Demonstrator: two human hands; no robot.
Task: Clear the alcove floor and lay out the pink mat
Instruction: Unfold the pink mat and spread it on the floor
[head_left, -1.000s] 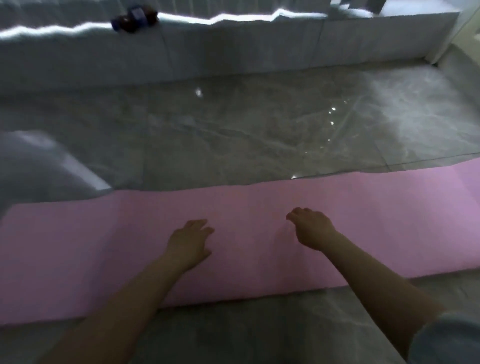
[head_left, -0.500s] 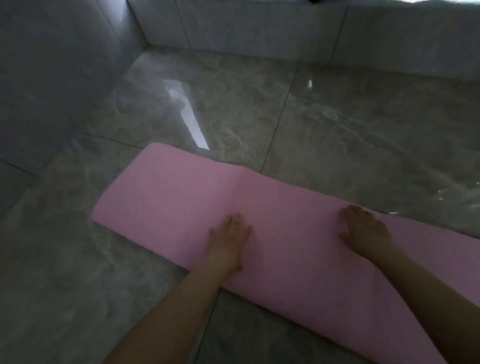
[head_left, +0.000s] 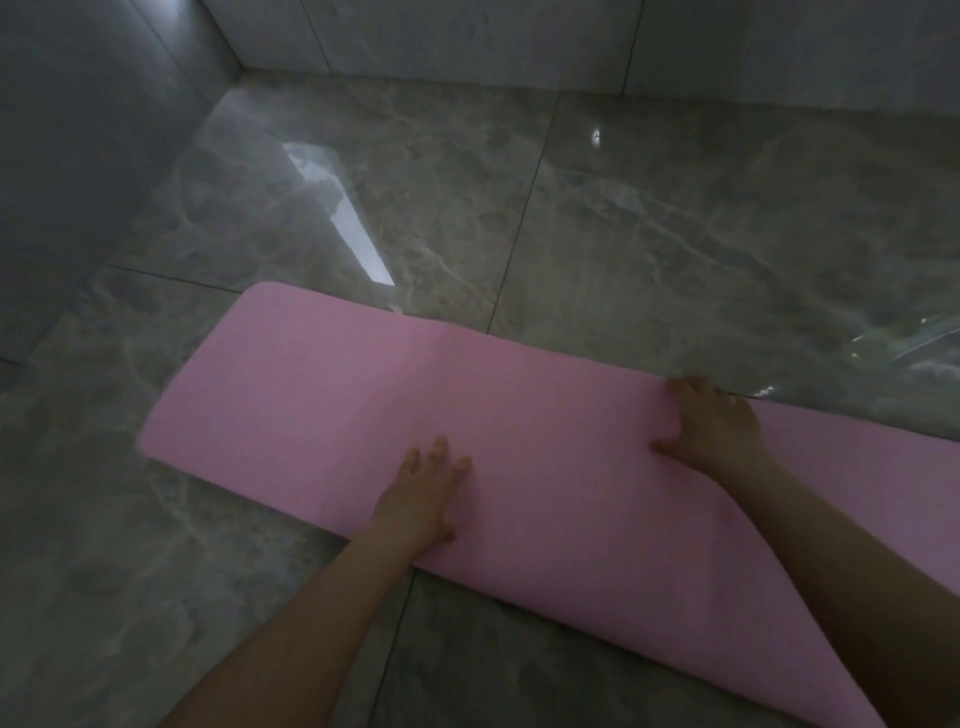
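Note:
The pink mat (head_left: 332, 410) lies unrolled on the grey marble floor (head_left: 649, 249), running from the left middle down to the lower right, where it leaves the frame. My left hand (head_left: 423, 493) rests flat on the mat near its near edge, fingers spread. My right hand (head_left: 714, 423) lies on the mat's far edge, fingers curled over that edge and thumb pressed on top. The mat's left end is rounded and lies flat.
A grey tiled wall (head_left: 78, 156) rises on the left and another (head_left: 519, 36) along the back, meeting at a corner. Glossy floor tiles with light reflections stretch beyond the mat. Bare floor (head_left: 130, 597) lies in front of it.
My view has swung left toward the corner. My right hand has moved from the mat's surface to its far edge. My left hand stays pressed flat on the mat.

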